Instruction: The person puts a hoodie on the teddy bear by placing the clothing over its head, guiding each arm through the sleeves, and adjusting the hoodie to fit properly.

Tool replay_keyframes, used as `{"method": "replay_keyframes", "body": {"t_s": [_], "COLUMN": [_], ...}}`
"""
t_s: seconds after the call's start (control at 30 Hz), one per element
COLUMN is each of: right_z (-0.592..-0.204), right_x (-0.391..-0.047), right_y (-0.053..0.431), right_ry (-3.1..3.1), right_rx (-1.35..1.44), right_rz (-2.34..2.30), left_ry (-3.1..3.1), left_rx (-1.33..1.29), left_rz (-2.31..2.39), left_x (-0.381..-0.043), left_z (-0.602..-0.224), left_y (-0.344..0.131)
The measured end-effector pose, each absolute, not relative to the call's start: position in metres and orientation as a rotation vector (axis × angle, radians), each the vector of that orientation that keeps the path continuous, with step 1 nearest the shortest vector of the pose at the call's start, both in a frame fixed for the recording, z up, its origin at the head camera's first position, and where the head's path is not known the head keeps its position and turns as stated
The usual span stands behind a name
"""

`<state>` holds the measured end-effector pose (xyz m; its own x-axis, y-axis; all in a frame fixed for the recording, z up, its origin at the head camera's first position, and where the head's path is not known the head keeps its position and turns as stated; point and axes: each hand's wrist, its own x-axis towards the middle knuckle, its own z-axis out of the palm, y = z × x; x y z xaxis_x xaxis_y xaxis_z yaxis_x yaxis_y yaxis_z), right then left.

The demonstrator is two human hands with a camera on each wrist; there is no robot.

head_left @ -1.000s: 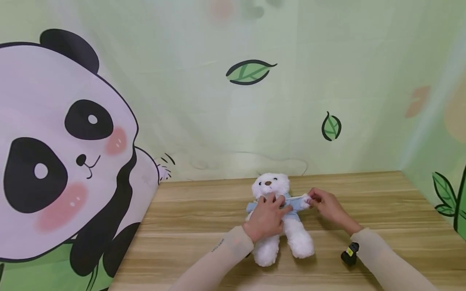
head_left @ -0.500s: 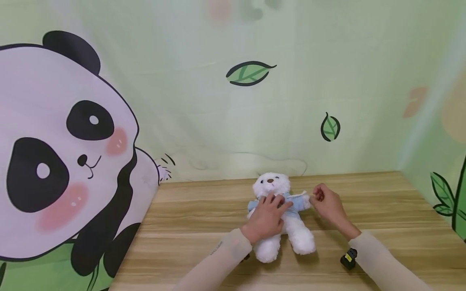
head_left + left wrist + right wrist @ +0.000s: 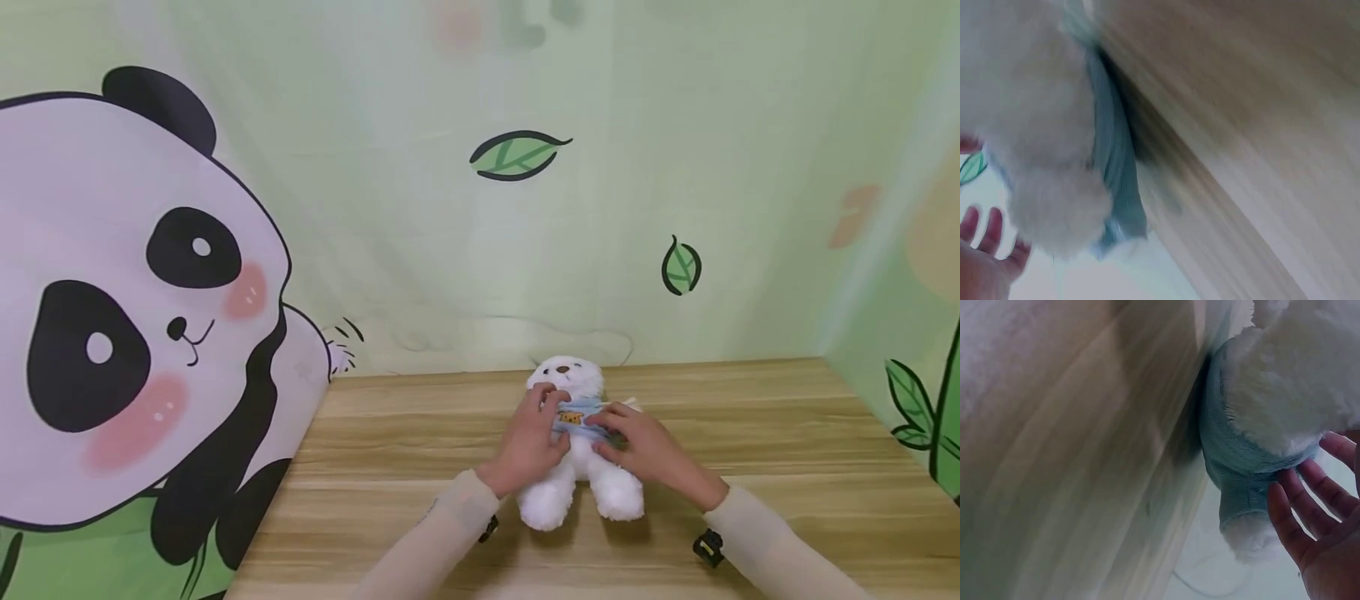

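Note:
A white plush bear (image 3: 543, 500) in a light blue shirt (image 3: 583, 406) lies on its back on the wooden table, head toward the wall. A small yellow-brown picture shows on the shirt's chest. At the bear's left-of-picture side is my left hand (image 3: 527, 437), fingers loosely bent over the shirt's edge; in the left wrist view its spread fingers (image 3: 991, 231) are beside the white fur. My right hand (image 3: 648, 446) lies over the other side of the shirt. In the right wrist view, fairly straight fingers (image 3: 1310, 509) touch the blue cloth. Part of the bear's arms is hidden.
The wood-grain table (image 3: 412, 425) meets a pale green wall cloth (image 3: 375, 208) behind the bear. A large printed panda (image 3: 225, 375) covers the left side. A small black device (image 3: 708, 547) hangs at the right wrist. A thin pale cord end (image 3: 628, 403) shows past the right hand.
My right hand has left the bear's sleeve end and the white cord, moving left onto the shirt. My left hand has shifted slightly left off the chest, uncovering the shirt's picture.

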<state>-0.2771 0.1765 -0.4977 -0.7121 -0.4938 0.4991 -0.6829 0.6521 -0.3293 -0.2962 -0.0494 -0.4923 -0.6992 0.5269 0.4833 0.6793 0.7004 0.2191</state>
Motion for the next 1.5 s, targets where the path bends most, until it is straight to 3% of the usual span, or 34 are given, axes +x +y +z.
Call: {"method": "replay_keyframes", "body": {"t_s": [0.3, 0.77, 1.5], "right_z": [-0.498, -0.493, -0.506], "right_x": [-0.274, -0.281, -0.287], "right_y": [0.175, 0.17, 0.171], "right_ry": [-2.435, -2.381, -2.349], "right_rx": [0.963, 1.013, 1.126], "right_rz": [0.519, 0.555, 0.514], "left_ry": [-2.735, -2.733, -2.832], "left_rx": [-0.744, -0.835, -0.924], "left_rz": [-0.739, -1.374, -0.978], "left_x": [-0.289, -0.293, -0.307], "left_z": [-0.499, -0.507, -0.503], "left_y": [-0.092, -0.105, -0.078]}}
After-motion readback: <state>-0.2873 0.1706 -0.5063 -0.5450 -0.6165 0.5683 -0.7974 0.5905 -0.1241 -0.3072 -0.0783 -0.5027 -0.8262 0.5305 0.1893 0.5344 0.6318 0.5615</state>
